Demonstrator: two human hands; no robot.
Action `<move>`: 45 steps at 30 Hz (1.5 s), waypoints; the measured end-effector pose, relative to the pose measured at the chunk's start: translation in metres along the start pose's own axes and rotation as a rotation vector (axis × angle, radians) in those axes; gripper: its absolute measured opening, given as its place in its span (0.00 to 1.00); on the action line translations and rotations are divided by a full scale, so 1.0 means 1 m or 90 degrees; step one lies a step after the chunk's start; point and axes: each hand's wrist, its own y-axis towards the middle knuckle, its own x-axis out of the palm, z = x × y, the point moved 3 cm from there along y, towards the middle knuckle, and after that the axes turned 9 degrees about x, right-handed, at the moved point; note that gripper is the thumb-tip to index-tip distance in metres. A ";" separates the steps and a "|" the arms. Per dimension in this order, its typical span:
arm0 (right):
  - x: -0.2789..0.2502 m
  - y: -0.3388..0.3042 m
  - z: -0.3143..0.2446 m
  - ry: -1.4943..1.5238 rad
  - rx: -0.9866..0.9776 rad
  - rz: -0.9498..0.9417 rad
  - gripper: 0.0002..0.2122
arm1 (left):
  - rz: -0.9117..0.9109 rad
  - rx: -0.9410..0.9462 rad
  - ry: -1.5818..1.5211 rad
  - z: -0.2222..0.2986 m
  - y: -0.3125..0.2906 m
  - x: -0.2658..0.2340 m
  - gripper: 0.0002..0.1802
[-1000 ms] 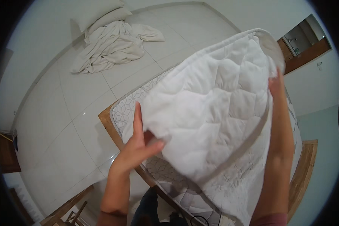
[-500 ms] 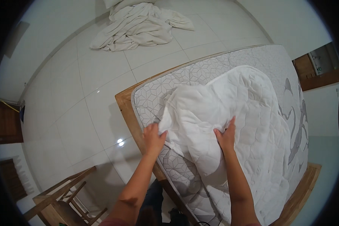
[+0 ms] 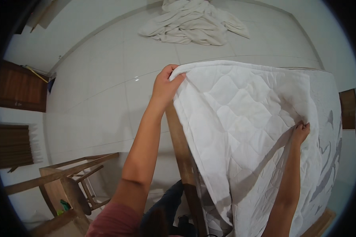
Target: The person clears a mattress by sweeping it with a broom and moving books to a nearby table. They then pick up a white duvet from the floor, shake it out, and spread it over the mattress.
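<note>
A white quilted mattress pad [image 3: 241, 106] is held up and spread over the near part of the mattress [image 3: 329, 122]. My left hand [image 3: 168, 85] grips its far left corner, fingers wrapped over the edge, raised beyond the wooden bed frame [image 3: 182, 150]. Farther right, my right hand [image 3: 301, 133] is closed on a fold of the pad. Between the two hands the fabric hangs taut, its diamond stitching plain to see. Loose folds of the pad drape toward me and hide most of the mattress's patterned top.
Beyond the bed, a crumpled cream sheet [image 3: 194, 23] lies on the tiled floor [image 3: 95, 102]. A wooden chair [image 3: 87, 185] stands at a wooden table [image 3: 51, 183] on the lower left. A brown cabinet [image 3: 21, 87] is against the left wall.
Both hands have moved apart and lifted the pad from a bunched heap into a spread sheet. My left hand rose up and away; my right hand went right. The view has shifted left.
</note>
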 end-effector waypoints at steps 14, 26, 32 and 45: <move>-0.014 -0.318 0.027 -0.508 0.038 -0.091 0.32 | -0.395 0.139 0.553 -0.081 -0.274 0.183 0.38; -0.282 -0.482 0.153 0.069 0.150 0.127 0.09 | -0.559 0.449 0.388 -0.005 -0.460 0.262 0.31; -0.444 -0.672 0.279 -0.271 0.282 0.435 0.11 | -0.764 0.501 0.471 0.004 -0.637 0.324 0.32; -0.421 -0.816 0.360 -0.272 0.402 0.324 0.15 | -0.863 0.768 0.490 -0.014 -0.743 0.392 0.16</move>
